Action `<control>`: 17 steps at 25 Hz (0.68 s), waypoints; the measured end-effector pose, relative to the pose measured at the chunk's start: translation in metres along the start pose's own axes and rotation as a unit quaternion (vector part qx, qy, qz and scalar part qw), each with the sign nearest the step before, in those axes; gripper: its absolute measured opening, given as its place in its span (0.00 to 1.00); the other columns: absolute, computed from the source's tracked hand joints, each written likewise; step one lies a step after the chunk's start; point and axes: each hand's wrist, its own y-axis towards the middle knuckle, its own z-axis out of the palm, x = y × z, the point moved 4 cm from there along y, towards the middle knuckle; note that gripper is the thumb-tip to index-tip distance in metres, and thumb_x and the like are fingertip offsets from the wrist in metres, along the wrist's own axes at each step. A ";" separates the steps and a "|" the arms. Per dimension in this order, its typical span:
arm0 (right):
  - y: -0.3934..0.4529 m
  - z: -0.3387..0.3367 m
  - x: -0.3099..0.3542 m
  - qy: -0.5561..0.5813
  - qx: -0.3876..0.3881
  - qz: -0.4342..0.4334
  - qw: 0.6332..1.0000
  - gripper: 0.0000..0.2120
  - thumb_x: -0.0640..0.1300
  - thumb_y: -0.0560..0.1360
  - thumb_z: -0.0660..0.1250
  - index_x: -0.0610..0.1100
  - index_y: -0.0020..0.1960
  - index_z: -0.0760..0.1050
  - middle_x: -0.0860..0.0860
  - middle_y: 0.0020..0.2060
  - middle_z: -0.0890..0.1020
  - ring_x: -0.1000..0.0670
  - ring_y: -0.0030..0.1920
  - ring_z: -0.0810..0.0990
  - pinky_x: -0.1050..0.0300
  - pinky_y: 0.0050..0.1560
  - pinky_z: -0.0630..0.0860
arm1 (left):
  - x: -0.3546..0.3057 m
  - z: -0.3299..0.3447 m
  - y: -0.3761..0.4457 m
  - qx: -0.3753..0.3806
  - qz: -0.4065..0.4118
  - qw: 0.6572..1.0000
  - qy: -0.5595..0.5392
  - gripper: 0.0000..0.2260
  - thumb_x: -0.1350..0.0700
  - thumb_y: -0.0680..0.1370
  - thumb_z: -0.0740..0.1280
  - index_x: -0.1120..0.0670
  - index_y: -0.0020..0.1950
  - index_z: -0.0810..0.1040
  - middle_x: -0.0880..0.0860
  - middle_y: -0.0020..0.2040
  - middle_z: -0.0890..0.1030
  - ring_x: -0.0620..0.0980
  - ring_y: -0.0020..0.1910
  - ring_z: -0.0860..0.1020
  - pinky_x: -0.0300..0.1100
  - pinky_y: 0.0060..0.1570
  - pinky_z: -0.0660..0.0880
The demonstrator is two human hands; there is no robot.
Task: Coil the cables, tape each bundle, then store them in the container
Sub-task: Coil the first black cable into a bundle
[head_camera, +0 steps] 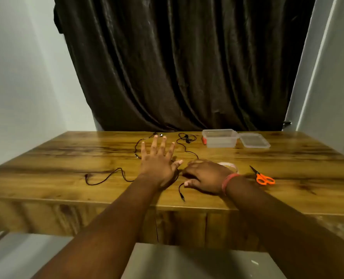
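Wood grain ran across the table [66, 158], on which the cables [187, 152] were seen loose and uncoiled: one strand trailed from the left edge of the work area toward the middle, another looped near the far edge, and a plug end [182, 196] lay close to the near edge. The left hand [157, 164] was spread flat with fingers straight, apparently laid on or just over the middle strands, probably so that the tangle could be pinned while an end was sorted out; nothing was gripped by it. The right hand [203, 178] was lowered beside it, knuckles up and fingers curled under; whether a strand was pinched could not be told. The tape [230, 165] was half hidden just behind that hand, and the scissors [262, 178] were placed just to its right, seemingly kept near for the binding step. The container [219, 137] stood open and apparently empty at the far side, its lid [254, 140] touching it on the right, well apart from the hands, presumably left there until bundles existed. The work was judged barely begun.
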 end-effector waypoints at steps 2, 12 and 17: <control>-0.005 0.003 0.007 0.006 0.006 -0.014 1.000 0.20 0.59 0.79 0.60 0.53 0.68 0.71 0.51 0.63 0.76 0.50 0.65 0.71 0.54 0.64 0.69 | -0.003 0.000 -0.012 0.004 -0.001 1.000 -0.020 0.32 0.34 0.79 0.36 0.46 0.80 0.43 0.54 0.80 0.40 0.57 0.78 0.34 0.66 0.73 0.39; -0.004 0.034 0.009 0.118 -0.160 0.095 0.975 0.02 0.43 0.80 0.60 0.47 0.50 0.71 0.49 0.48 0.79 0.46 0.49 0.75 0.50 0.46 0.72 | -0.025 0.016 -0.037 -0.071 0.059 0.982 -0.163 0.21 0.43 0.82 0.50 0.50 0.60 0.79 0.49 0.63 0.79 0.46 0.73 0.66 0.51 0.76 0.36; 0.011 0.033 -0.001 0.194 -0.197 0.097 0.956 0.02 0.43 0.81 0.58 0.48 0.49 0.67 0.50 0.44 0.76 0.47 0.42 0.75 0.46 0.43 0.74 | -0.029 0.015 -0.027 -0.122 0.067 0.969 -0.204 0.17 0.43 0.81 0.55 0.50 0.53 0.80 0.45 0.49 0.81 0.42 0.56 0.76 0.51 0.77 0.38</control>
